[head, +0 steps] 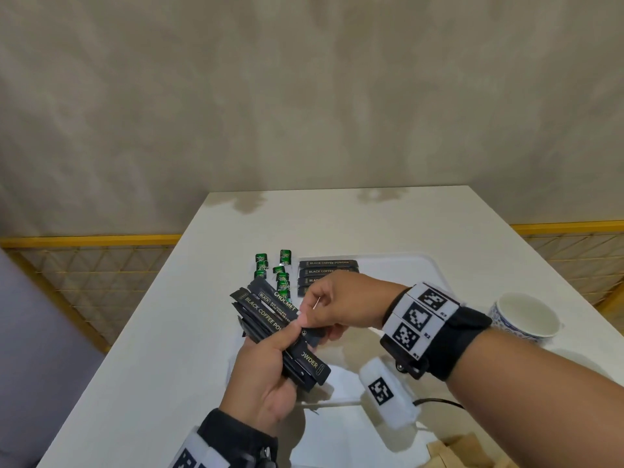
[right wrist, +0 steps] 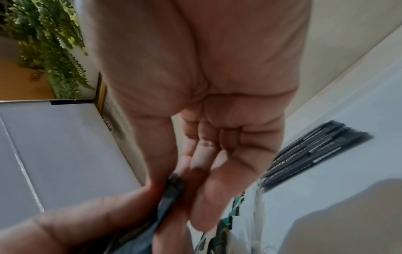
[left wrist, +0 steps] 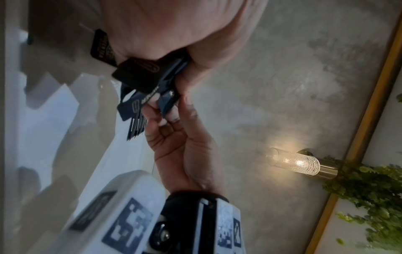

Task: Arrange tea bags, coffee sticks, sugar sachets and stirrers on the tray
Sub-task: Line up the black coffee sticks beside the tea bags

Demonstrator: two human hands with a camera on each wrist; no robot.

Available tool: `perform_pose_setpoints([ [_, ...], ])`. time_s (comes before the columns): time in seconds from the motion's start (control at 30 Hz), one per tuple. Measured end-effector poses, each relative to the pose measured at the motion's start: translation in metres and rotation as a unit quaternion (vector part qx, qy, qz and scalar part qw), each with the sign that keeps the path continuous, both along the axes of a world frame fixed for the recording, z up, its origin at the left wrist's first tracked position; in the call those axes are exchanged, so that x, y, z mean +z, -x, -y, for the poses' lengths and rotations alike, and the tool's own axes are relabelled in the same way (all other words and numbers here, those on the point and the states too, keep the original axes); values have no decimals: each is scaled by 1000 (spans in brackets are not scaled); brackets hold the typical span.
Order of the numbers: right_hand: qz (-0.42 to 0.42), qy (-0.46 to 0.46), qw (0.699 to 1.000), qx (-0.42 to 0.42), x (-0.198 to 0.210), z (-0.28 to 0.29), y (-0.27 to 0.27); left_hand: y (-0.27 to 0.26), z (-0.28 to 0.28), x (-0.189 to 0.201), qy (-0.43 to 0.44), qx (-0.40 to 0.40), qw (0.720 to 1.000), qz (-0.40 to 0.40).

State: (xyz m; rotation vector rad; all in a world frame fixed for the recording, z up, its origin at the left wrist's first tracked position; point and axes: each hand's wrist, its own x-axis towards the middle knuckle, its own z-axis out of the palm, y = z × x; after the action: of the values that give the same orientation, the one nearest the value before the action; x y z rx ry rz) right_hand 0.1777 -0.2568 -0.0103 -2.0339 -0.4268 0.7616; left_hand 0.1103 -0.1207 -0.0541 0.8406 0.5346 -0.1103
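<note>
Fingers of the left hand [head: 266,376] were curled round a fanned bundle of black coffee sticks [head: 270,319], while the right hand [head: 332,307] pinched one stick at the bundle's middle. Only the head view showed the tray [head: 405,265] beyond the fingers, more sticks laid on it; only the left wrist view showed a lit wall lamp [left wrist: 293,161].

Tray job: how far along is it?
Early. Done: a row of coffee sticks lies on the tray. In hand: the left hand grips a bundle of sticks, the right hand pinching one. Left: the green tea bags beside the tray; sugar and stirrers aren't identifiable.
</note>
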Motion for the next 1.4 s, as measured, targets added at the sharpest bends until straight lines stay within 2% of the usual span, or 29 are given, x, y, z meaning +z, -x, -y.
perform_pose_setpoints([
  [0.13,23,-17,999,-35,0,7,4,4,4,0,26,-10,1000,-12],
  [0.27,120,52,989,-72,4,12,7,5,2,-1,21,-2,1000,-10],
  [0.4,228,120,966,0,9,10,16,4,0,2,15,-5,1000,8],
  [0.57,330,120,934,71,5,1,25,5,3,12,22,-1,1000,16],
  [0.83,269,63,961,20,1,9,17,6,-1,6,-16,-3,1000,0],
  [1.03,252,210,942,-66,-12,26,-6,8,-5,8,8,21,1000,-7],
  [1.17,227,295,927,-42,-24,27,-12,9,-6,12,2,19,1000,-6],
  [1.3,248,303,920,-35,-26,22,-17,9,-5,14,3,17,1000,-6],
  [1.4,266,318,910,0,-26,20,-19,9,-6,15,10,13,1000,-6],
])
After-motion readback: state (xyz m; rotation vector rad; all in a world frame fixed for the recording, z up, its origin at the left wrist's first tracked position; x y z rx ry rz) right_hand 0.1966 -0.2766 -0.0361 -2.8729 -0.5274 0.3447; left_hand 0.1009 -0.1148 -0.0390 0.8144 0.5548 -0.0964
